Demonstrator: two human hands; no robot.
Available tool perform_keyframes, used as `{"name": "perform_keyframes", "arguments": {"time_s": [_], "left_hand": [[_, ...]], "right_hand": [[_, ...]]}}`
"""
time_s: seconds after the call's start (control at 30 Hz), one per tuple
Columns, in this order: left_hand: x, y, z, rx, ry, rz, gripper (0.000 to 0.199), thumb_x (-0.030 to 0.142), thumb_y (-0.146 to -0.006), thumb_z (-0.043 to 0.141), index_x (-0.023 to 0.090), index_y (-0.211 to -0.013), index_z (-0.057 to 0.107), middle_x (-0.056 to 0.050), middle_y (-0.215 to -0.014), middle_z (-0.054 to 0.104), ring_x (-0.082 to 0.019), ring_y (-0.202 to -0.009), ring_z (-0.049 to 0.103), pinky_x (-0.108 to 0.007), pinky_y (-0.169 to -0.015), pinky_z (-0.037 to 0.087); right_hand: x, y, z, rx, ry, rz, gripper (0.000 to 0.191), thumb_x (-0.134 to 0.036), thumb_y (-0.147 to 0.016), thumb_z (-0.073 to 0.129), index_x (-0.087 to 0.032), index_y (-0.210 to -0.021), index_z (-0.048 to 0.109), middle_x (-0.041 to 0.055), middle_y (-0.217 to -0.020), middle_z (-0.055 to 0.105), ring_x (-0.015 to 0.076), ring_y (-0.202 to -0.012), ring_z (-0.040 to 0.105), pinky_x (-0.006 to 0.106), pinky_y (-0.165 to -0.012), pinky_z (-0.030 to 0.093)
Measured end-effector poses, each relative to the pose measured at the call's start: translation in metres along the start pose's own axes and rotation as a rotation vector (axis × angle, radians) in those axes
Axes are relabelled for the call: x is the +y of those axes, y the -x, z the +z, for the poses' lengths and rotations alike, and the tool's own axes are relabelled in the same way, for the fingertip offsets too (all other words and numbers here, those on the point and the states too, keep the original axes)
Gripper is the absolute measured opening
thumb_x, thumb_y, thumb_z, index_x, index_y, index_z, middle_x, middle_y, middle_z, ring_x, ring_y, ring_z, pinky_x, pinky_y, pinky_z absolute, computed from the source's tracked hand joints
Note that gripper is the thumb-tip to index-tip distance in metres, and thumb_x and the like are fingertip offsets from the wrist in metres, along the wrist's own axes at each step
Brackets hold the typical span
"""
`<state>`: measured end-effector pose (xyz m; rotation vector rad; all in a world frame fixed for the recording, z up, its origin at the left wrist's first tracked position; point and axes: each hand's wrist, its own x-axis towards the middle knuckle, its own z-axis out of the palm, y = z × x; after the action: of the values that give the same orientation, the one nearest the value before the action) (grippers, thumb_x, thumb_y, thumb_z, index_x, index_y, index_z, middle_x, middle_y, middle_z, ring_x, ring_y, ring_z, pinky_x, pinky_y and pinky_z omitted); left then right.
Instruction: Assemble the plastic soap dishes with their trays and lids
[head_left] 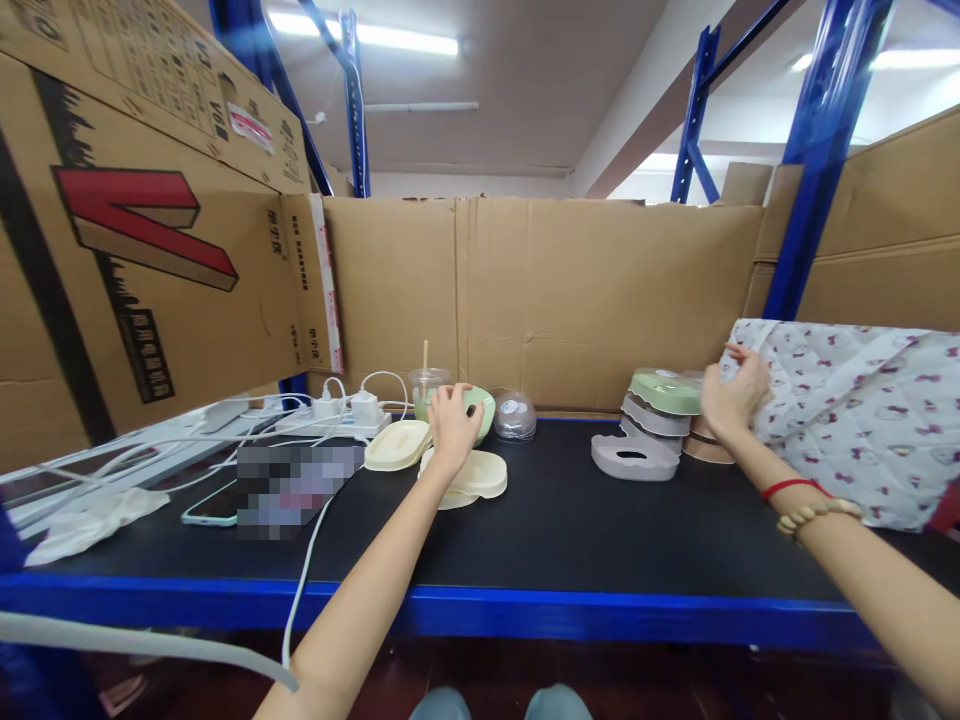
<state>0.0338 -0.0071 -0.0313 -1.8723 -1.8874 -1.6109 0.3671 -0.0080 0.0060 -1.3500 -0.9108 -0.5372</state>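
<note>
My left hand (pixel 453 428) is closed, its fingers curled over a tilted pale green plastic part (pixel 484 412) with a dark hole beside the fingertips. Cream plastic pieces (pixel 484 474) lie under and in front of this hand, and a cream lid-like piece (pixel 397 445) sits to its left. My right hand (pixel 739 395) is raised against the left edge of a white quilted cloth (pixel 855 420) with a small print. Its fingers are bent and apart, and nothing shows between them. Left of it stand stacked plastic parts, with a green one (pixel 664 390) on top.
A clear dome (pixel 515 416) and a plastic cup with a straw (pixel 424 385) stand at the back. A grey plastic part (pixel 634 458) lies before the stack. At left are a phone (pixel 214 505), white cables, a power strip (pixel 352 424) and tissue (pixel 97 525). Cardboard (pixel 540 300) walls the back.
</note>
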Motion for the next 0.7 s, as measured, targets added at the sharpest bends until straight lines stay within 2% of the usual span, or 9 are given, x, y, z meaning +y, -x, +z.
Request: {"name": "perform_keyframes", "arguments": {"time_s": [0.07, 0.17, 0.27, 0.37, 0.47, 0.57, 0.63, 0.7], "left_hand": [[-0.009, -0.004, -0.003, -0.009, -0.127, -0.050, 0.028, 0.020, -0.076, 0.053, 0.019, -0.102, 0.063, -0.015, -0.114, 0.058, -0.030, -0.112, 0.050, -0.043, -0.094, 0.038], [-0.022, -0.009, -0.006, -0.072, -0.253, -0.164, 0.034, 0.018, -0.080, 0.046, 0.017, -0.111, 0.061, -0.017, -0.118, 0.058, -0.031, -0.116, 0.049, -0.045, -0.095, 0.037], [-0.031, -0.011, -0.008, -0.102, -0.375, -0.220, 0.038, 0.014, -0.081, 0.041, 0.014, -0.116, 0.059, -0.020, -0.119, 0.058, -0.032, -0.122, 0.046, -0.045, -0.098, 0.035], [-0.035, -0.014, -0.012, -0.128, -0.486, -0.340, 0.043, 0.013, -0.077, 0.046, 0.008, -0.119, 0.055, -0.028, -0.128, 0.050, -0.038, -0.128, 0.038, -0.054, -0.097, 0.033], [-0.037, -0.017, -0.014, -0.258, -0.536, -0.512, 0.053, 0.019, -0.073, 0.053, 0.006, -0.125, 0.050, -0.034, -0.135, 0.041, -0.048, -0.128, 0.034, -0.065, -0.091, 0.031], [-0.038, -0.019, -0.013, -0.393, -0.568, -0.535, 0.055, 0.021, -0.072, 0.054, 0.010, -0.125, 0.049, -0.031, -0.135, 0.043, -0.047, -0.126, 0.037, -0.065, -0.091, 0.030], [-0.040, -0.019, -0.012, -0.387, -0.594, -0.484, 0.053, 0.019, -0.072, 0.052, 0.011, -0.124, 0.050, -0.028, -0.134, 0.045, -0.042, -0.126, 0.040, -0.061, -0.094, 0.031], [-0.043, -0.019, -0.010, -0.326, -0.608, -0.457, 0.053, 0.020, -0.072, 0.053, 0.009, -0.124, 0.050, -0.028, -0.135, 0.044, -0.041, -0.127, 0.039, -0.058, -0.095, 0.031]], "right_hand": [[-0.032, 0.028, 0.011, -0.121, -0.112, -0.125, 0.029, -0.017, -0.073, 0.041, -0.016, -0.097, 0.056, 0.0117, -0.097, 0.059, 0.0257, -0.100, 0.052, 0.048, -0.090, 0.039], [-0.074, 0.084, 0.031, -0.503, -0.223, -0.290, 0.022, -0.016, -0.073, 0.043, -0.019, -0.087, 0.059, 0.0091, -0.092, 0.063, 0.0226, -0.093, 0.056, 0.042, -0.089, 0.040], [-0.106, 0.139, 0.048, -0.912, -0.174, -0.347, 0.030, -0.015, -0.072, 0.049, -0.021, -0.099, 0.062, 0.0081, -0.103, 0.065, 0.0241, -0.100, 0.056, 0.043, -0.090, 0.039], [-0.130, 0.174, 0.062, -1.161, -0.176, -0.298, 0.041, -0.017, -0.077, 0.051, -0.022, -0.117, 0.058, 0.0081, -0.126, 0.057, 0.0238, -0.118, 0.049, 0.042, -0.097, 0.036], [-0.148, 0.188, 0.072, -1.316, -0.192, -0.304, 0.047, -0.023, -0.081, 0.050, -0.021, -0.127, 0.051, 0.0087, -0.137, 0.048, 0.0242, -0.129, 0.039, 0.042, -0.104, 0.030], [-0.157, 0.192, 0.076, -1.375, -0.111, -0.331, 0.050, -0.029, -0.081, 0.052, -0.021, -0.130, 0.049, 0.0101, -0.138, 0.047, 0.0293, -0.133, 0.034, 0.048, -0.105, 0.026], [-0.158, 0.193, 0.076, -1.351, -0.067, -0.344, 0.050, -0.030, -0.081, 0.054, -0.019, -0.129, 0.050, 0.0116, -0.133, 0.051, 0.0302, -0.130, 0.037, 0.049, -0.104, 0.028], [-0.155, 0.192, 0.074, -1.319, -0.050, -0.350, 0.046, -0.029, -0.080, 0.055, -0.019, -0.124, 0.054, 0.0117, -0.125, 0.057, 0.0280, -0.123, 0.046, 0.044, -0.101, 0.033]]}}
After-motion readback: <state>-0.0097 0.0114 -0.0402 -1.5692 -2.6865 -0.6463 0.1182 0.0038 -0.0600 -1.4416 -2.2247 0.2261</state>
